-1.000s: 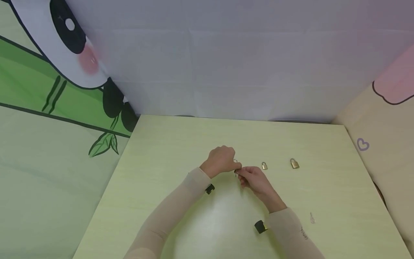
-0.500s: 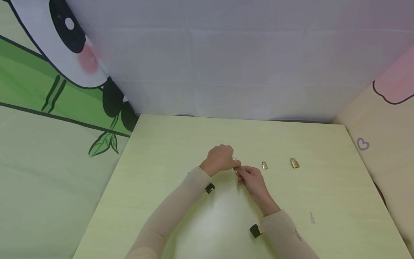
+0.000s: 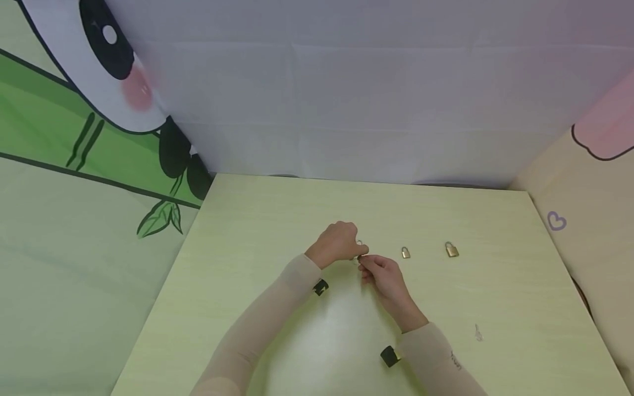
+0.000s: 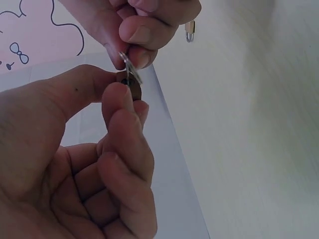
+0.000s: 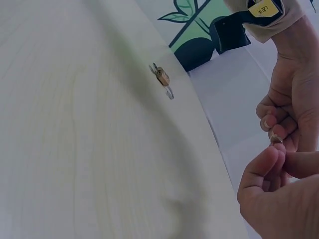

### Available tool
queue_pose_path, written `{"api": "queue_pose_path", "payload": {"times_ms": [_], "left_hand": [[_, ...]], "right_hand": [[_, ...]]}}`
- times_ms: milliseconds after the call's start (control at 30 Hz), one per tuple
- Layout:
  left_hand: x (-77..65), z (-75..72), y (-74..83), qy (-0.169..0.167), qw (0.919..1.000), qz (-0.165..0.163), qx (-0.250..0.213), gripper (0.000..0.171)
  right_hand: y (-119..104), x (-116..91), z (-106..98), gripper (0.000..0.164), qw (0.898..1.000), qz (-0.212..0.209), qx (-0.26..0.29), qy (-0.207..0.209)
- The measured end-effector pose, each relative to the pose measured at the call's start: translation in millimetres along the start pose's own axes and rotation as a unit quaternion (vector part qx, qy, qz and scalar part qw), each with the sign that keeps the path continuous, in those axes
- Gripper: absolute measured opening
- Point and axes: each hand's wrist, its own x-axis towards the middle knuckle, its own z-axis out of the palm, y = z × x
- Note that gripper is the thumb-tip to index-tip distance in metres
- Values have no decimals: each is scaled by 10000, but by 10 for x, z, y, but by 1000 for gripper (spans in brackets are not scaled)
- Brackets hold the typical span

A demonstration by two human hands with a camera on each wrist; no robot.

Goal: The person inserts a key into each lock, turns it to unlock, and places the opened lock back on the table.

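My left hand (image 3: 339, 242) holds a small brown padlock (image 4: 135, 93) between thumb and fingertips, with a dark keyhole area on the face seen in the left wrist view. A thin metal loop (image 3: 359, 242) shows beside that hand's thumb. My right hand (image 3: 388, 275) meets it from the right, its thumb and index finger pinching a thin silver key (image 4: 133, 71) against the keyhole face. Fingers hide most of the padlock. Another brass padlock (image 5: 163, 77), with keys and shackle showing, lies on the table in the right wrist view.
A small brass padlock (image 3: 405, 253) lies right of my hands, and a larger one (image 3: 452, 250) farther right. Small silvery keys (image 3: 478, 333) lie nearer the front right. The pale table (image 3: 277, 209) ends at a grey cloth backdrop (image 3: 317, 110).
My right hand has shifted slightly left and toward the front, its fingertips staying at the padlock. A silver piece now shows below my left fingertips. The left hand has barely moved.
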Motion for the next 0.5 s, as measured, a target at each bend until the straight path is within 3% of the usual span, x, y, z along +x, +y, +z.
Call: {"api": "queue_pose_path", "payload": {"times_ms": [267, 500], "left_hand": [[-29, -7, -1, -108, 9998, 87, -151, 42], [-47, -56, 15, -64, 9997, 124, 218, 42]], "right_hand": [[8, -23, 28, 14, 9990, 109, 419, -146], [11, -26, 15, 22, 9992, 146, 319, -165]]}}
